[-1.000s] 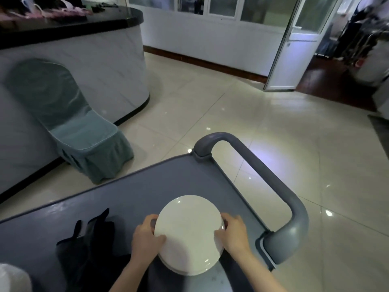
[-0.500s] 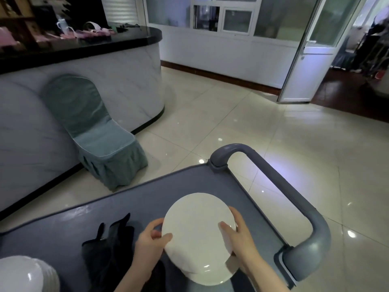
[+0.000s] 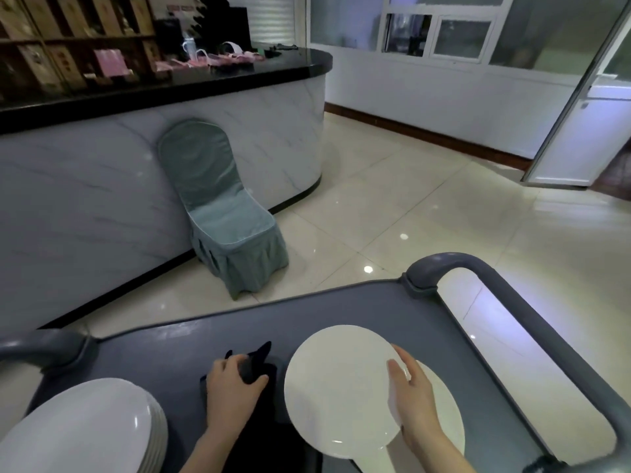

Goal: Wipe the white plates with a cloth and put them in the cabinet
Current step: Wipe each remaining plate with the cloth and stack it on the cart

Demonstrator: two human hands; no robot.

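Newbie: cloth or plate, which one has to travel for the wipe?

Regular: cloth, I'd say. The left hand (image 3: 235,394) has its fingers curled round the dark cloth (image 3: 255,365), just left of the top plate (image 3: 341,387) and almost at its rim. The right hand (image 3: 415,404) pinches that plate at its right edge, thumb on the face and fingers behind, so it's tipped up with the face open toward the cloth side.

Newbie: so the hands aren't together?

Regular: nope, they're apart, one clamped on each thing with the plate's face between them. It's round, so there's no long axis to line up and only the tilt matters. My guess is the left hand is the nearer one and just needs a short sweep rightward onto the face.

Newbie: anything in the way?

Regular: not really. Another white plate (image 3: 444,425) lies flat under and right of the top plate on the grey cart (image 3: 170,346), and the bigger stack (image 3: 85,428) sits well left of it, past the cloth. A one-handed pinch could wobble under a hard push. No cabinet in view — can't say which way it lies.
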